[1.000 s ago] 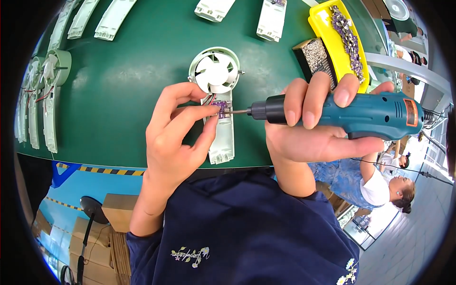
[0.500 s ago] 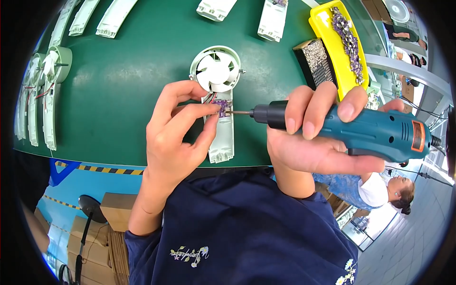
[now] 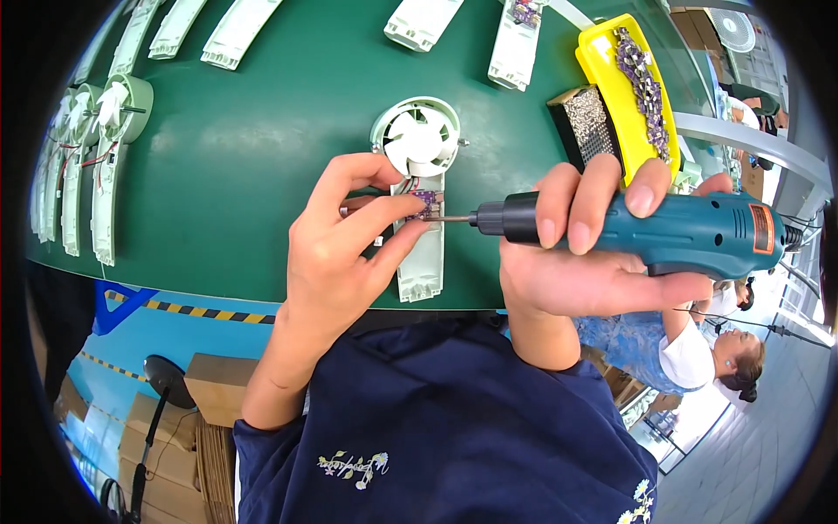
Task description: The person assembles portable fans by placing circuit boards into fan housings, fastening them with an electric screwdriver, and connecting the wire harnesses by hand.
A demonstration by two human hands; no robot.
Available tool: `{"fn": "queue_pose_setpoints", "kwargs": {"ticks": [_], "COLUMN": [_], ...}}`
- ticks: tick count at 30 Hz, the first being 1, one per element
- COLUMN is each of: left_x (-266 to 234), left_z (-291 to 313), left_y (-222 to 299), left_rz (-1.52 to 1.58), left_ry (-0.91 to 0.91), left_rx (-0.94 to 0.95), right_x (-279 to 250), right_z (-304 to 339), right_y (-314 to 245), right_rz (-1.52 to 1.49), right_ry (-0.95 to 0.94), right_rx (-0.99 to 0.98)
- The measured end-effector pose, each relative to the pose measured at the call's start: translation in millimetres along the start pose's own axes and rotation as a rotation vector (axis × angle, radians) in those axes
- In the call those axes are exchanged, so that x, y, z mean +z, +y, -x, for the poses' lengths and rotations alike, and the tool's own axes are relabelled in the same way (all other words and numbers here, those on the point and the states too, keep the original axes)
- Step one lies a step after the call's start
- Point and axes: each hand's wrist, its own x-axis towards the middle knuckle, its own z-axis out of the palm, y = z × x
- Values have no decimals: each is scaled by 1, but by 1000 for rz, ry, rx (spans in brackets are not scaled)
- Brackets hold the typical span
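Observation:
A pale green handheld fan body lies on the table, its round head with white blades (image 3: 417, 145) facing up and its open handle shell (image 3: 421, 272) toward me. Inside the shell sits a small purple circuit board (image 3: 429, 203), with wires running up to the fan head. The fingertips of my left hand (image 3: 336, 244) pinch at the board's left side. My right hand (image 3: 567, 271) grips a teal electric screwdriver (image 3: 690, 229), held level. Its thin bit (image 3: 452, 218) points left and meets the board's lower edge beside my left fingertips. Any screw there is too small to make out.
A yellow tray (image 3: 602, 44) of purple circuit boards stands at the back right, beside a black box of small metal screws (image 3: 583, 122). More fan bodies (image 3: 106, 196) line the left; open shells (image 3: 517, 48) lie along the back. Another person (image 3: 698, 354) is at right.
The whole view has shifted, so the table things appear farther right. The screwdriver bit has moved across the board's lower edge, closer to my left fingertips. Both hands keep their grips.

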Motion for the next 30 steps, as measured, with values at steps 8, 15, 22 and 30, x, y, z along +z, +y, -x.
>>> {"fn": "queue_pose_setpoints", "kwargs": {"ticks": [8,15,22,30], "left_x": [1,0,3,3], "left_z": [1,1,-2,-3], "left_y": [0,-1,-1,-1], "left_rz": [49,58,70,43], "left_ry": [11,6,40,46], "left_rx": [-14,-12,35,41], "right_x": [0,1,-4,14], "right_z": [-3,-2,-2,-1], "right_y": [-2,4,5,-10], "right_rz": [10,29,-25,63], "right_ry": [-30,-82,-2,-104], "right_rx": [-11,3,20,-74]}}
